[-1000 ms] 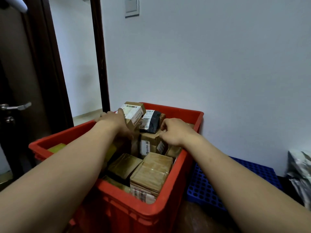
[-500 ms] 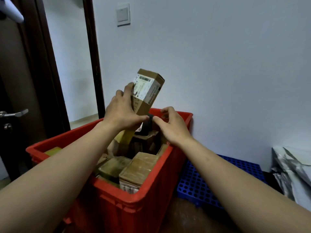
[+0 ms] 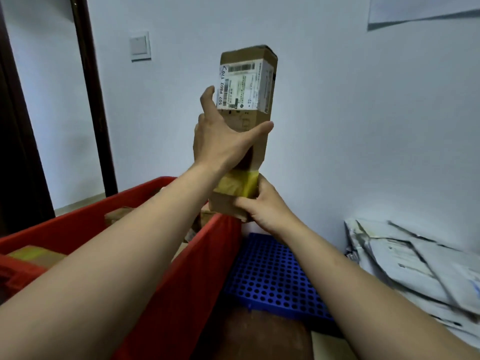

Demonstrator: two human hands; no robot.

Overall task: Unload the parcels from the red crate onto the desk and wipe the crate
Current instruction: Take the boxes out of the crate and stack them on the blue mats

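Observation:
A long brown cardboard parcel (image 3: 248, 74) with a white shipping label and a band of yellow tape stands upright in the air above the red crate's right rim. My left hand (image 3: 220, 141) grips its middle, thumb across the front. My right hand (image 3: 265, 206) holds its bottom end. The red crate (image 3: 197, 268) fills the lower left, and several taped cardboard parcels (image 3: 39, 255) lie inside it, mostly hidden by my left forearm.
A blue perforated plastic pallet (image 3: 272, 279) lies on the floor right of the crate. Grey mailer bags (image 3: 415, 263) are piled at the right. A white wall with a light switch (image 3: 140, 45) is behind, and a dark door frame (image 3: 91, 87) stands at the left.
The long parcel has been lifted out of the crate and raised upright. My right hand moved from the crate's contents to the parcel's lower end. The view swung right and up.

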